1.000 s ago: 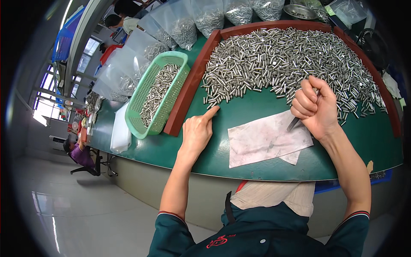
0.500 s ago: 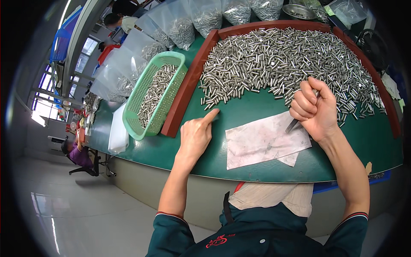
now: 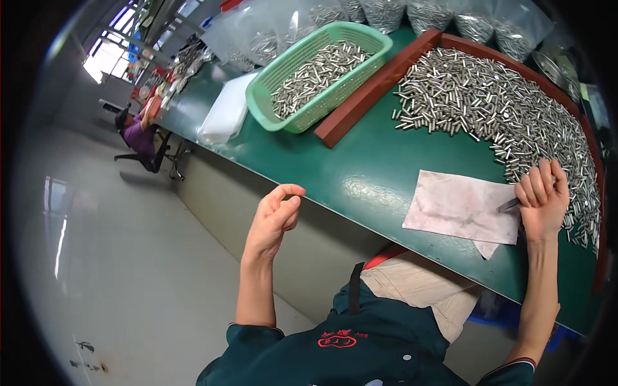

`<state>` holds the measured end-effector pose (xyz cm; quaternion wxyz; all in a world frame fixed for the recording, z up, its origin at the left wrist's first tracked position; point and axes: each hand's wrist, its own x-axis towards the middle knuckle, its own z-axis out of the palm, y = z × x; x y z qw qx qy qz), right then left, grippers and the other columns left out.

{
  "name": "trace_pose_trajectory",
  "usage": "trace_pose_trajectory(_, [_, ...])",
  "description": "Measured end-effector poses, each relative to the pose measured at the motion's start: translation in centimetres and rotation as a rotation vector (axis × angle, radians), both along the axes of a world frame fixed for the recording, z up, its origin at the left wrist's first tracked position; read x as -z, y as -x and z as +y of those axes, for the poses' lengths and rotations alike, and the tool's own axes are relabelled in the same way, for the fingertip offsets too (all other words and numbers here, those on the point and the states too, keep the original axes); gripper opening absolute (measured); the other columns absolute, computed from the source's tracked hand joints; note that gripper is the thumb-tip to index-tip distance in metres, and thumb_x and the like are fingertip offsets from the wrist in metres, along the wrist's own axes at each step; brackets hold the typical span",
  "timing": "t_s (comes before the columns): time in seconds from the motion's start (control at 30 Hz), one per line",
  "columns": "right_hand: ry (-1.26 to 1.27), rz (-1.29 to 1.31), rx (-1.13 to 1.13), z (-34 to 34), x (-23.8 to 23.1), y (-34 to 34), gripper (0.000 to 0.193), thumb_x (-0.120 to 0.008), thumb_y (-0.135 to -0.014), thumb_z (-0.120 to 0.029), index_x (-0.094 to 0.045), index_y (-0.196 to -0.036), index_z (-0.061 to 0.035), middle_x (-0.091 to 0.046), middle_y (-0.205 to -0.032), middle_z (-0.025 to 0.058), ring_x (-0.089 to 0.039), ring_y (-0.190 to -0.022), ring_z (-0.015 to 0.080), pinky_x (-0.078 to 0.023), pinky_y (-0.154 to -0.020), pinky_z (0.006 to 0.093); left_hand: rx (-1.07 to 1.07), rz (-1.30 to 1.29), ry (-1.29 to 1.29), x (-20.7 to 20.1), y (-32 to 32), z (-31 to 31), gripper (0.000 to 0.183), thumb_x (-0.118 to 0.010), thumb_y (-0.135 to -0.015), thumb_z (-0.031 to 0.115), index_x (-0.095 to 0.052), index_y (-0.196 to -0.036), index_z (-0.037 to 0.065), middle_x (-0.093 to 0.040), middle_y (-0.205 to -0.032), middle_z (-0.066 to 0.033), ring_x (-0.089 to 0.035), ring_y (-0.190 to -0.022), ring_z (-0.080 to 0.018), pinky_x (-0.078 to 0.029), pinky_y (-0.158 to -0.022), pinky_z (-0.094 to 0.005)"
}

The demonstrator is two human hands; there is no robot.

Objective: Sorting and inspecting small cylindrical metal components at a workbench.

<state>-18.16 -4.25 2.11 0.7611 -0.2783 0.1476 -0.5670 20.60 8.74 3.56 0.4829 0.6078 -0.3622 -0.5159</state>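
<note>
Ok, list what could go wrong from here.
1. The left hand is off the table, past its edge, fingers pinched; whether it holds a pin can't be told, but one dropped there would likely hit the floor.
2. The right hand grips a thin tool beside the heaped pins; a sweep could scatter them across the cloth.

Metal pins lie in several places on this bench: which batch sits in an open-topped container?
The pins in the green plastic basket. The others lie loose on the green table behind the brown rail, or sealed in clear bags.
</note>
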Motion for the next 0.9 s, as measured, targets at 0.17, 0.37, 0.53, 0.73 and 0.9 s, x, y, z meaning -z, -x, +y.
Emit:
trace_pose_trajectory(0.17, [0.025, -0.002, -0.012, -0.1, 0.0, -0.1, 0.038, -0.031, -0.093, -0.021, -0.03, -0.055, -0.0118, -0.022, -0.044, -0.0037, -0.016, -0.038, 0.0071, -0.017, -0.038, 0.0228, -0.101, -0.484, -0.054, 2.0, -2.1, 1.7, 0.006, -0.047, -0.084, 0.01, -0.047, -0.087, 0.004, -0.034, -0.05, 0.0068, -0.027, -0.047, -0.0009, -0.019, -0.043, -0.02])
trace_pose_trajectory(0.37, [0.05, 0.025, -0.053, -0.5, 0.5, 0.3, 0.037, -0.03, -0.093, -0.02, -0.031, -0.058, -0.0119, -0.024, -0.045, -0.0036, -0.016, -0.038, 0.0069, -0.018, -0.038, 0.022, -0.11, -1.314, -0.14, 5.8, -5.1, 4.2, 0.009, -0.049, -0.083, 0.011, -0.048, -0.084, 0.002, -0.047, -0.049, -0.0082, -0.043, -0.046, -0.0204, -0.033, -0.048, -0.0322])
trace_pose_trajectory(0.53, [0.1, 0.029, -0.09, -0.8, 0.5, 0.0, 0.036, -0.029, -0.094, -0.02, -0.03, -0.058, -0.012, -0.024, -0.046, -0.0029, -0.016, -0.038, 0.0068, -0.019, -0.039, 0.022, -0.09, -1.354, -0.325, 6.5, -6.5, 5.2, 0.008, -0.048, -0.082, 0.01, -0.049, -0.081, 0.002, -0.057, -0.063, -0.0143, -0.055, -0.062, -0.0336, -0.043, -0.058, -0.0398])
trace_pose_trajectory(0.73, [0.108, 0.0, -0.124, -1.0, 0.5, -0.4, 0.036, -0.03, -0.094, -0.02, -0.031, -0.059, -0.0113, -0.023, -0.046, -0.0025, -0.016, -0.039, 0.0072, -0.018, -0.039, 0.0224, -0.104, -0.816, -0.283, 4.7, -6.4, 4.9, 0.012, -0.05, -0.082, 0.015, -0.053, -0.085, 0.003, -0.051, -0.063, -0.0081, -0.049, -0.06, -0.0191, -0.041, -0.059, -0.0317])
trace_pose_trajectory(0.9, [-0.024, 0.012, -0.023, -0.2, 0.6, -0.9, 0.04, -0.029, -0.093, -0.025, -0.03, -0.055, -0.0123, -0.021, -0.043, -0.0035, -0.015, -0.036, 0.0075, -0.015, -0.035, 0.0231, -0.105, -0.476, 0.16, 2.0, -4.4, 2.0, 0.02, -0.047, -0.088, 0.022, -0.05, -0.08, 0.004, -0.033, -0.052, 0.0038, -0.028, -0.046, -0.0046, -0.022, -0.043, -0.0217])
